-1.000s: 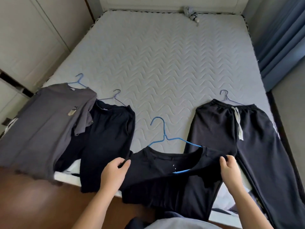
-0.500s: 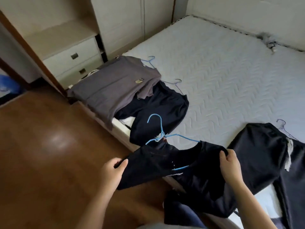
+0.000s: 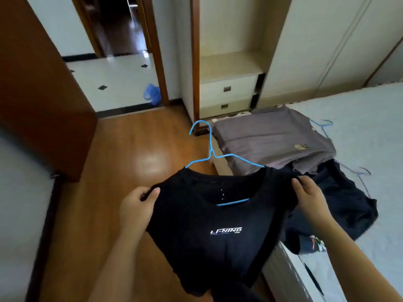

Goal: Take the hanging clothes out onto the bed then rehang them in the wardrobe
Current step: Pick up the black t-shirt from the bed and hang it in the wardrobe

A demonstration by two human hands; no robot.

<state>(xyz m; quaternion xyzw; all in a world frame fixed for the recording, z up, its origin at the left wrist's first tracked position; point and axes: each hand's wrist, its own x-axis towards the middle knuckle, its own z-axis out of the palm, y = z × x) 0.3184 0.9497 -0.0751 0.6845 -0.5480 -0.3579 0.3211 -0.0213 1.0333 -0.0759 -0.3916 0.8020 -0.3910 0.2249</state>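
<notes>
Found black T-shirt (image 3: 218,225) on blue hanger (image 3: 210,149) held clear of the bed (image 3: 359,110), just off its near edge and over the floor. Noted left hand (image 3: 137,205) on the side away from the bed, thumb and curled fingers pinching one shoulder of the shirt. Noted right hand (image 3: 309,199) on the bed side, pinching the other shoulder in the same manner. Recorded no grip on the hanger wire itself. Took long axis of the hanger as running hand to hand, across the line of the bed's edge, with hook standing at mid-span and pointing away from the body toward the open wardrobe bay (image 3: 229,62) beyond the bed's corner. Judged both hands about equally far from hook and bay. Could not see a rail. Judged next move to require one hand shifting to the hook while the other steadied the shirt. Logged grey shirt (image 3: 268,138) and dark garment (image 3: 340,197) lying on the bed near that corner.
</notes>
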